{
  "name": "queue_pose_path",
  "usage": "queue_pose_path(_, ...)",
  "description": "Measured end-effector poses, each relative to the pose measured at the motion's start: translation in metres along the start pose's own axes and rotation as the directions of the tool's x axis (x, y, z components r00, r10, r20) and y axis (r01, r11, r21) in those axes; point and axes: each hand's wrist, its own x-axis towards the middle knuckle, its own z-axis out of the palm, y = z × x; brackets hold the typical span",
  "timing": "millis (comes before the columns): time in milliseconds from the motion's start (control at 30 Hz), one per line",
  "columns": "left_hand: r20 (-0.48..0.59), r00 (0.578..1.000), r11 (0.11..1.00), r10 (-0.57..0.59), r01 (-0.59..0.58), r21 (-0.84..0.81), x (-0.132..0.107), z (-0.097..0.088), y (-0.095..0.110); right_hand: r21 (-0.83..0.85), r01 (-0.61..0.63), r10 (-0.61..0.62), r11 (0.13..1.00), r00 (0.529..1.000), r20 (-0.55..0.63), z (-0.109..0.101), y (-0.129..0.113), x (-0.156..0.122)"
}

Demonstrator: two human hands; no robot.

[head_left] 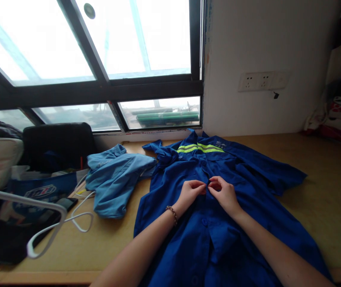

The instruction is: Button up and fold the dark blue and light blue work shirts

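Observation:
A dark blue work shirt with a yellow-green reflective stripe at the collar lies spread flat, front up, on a wooden table. My left hand and my right hand meet at the shirt's front placket near mid-chest. Each hand pinches the fabric edge there with curled fingers, thumbs touching the cloth. A beaded bracelet circles my left wrist. What lies between the fingertips, a button or only cloth, is too small to make out.
A lighter blue shirt lies crumpled to the left. White plastic hangers and a phone sit by the table's left edge, beside bags and a black case. A window and a wall socket are behind.

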Motion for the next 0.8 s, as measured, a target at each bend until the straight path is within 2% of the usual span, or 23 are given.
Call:
queue_pose_path(133, -0.004, 1.0, 0.999, 0.004, -0.004, 0.038, 0.0, 0.001, -0.002, -0.185, 0.164, -0.163, 0.969, 0.986, 0.021, 0.003, -0.004, -0.004)
queue_pose_path(267, -0.056, 0.997, 0.998, -0.055, 0.053, -0.031, 0.002, 0.0, -0.007, -0.231, 0.203, -0.201, 0.952, 0.979, 0.031, 0.005, -0.006, -0.006)
queue_pose_path(467, -0.079, 0.986, 0.965, -0.145, 0.123, -0.231, 0.003, -0.001, -0.009, -0.138, 0.151, -0.155, 0.979, 0.988, -0.018, 0.005, -0.005, -0.005)
queue_pose_path(600, -0.046, 0.976, 0.925, -0.215, 0.188, -0.331, 0.005, -0.002, -0.008, -0.025, 0.051, -0.052, 0.998, 0.998, -0.038, 0.006, -0.001, -0.003)
queue_pose_path(800, 0.032, 0.968, 0.87, -0.249, 0.239, -0.431, 0.007, -0.004, -0.012, 0.156, -0.101, 0.1, 0.983, 0.995, 0.016, 0.007, 0.005, 0.0)
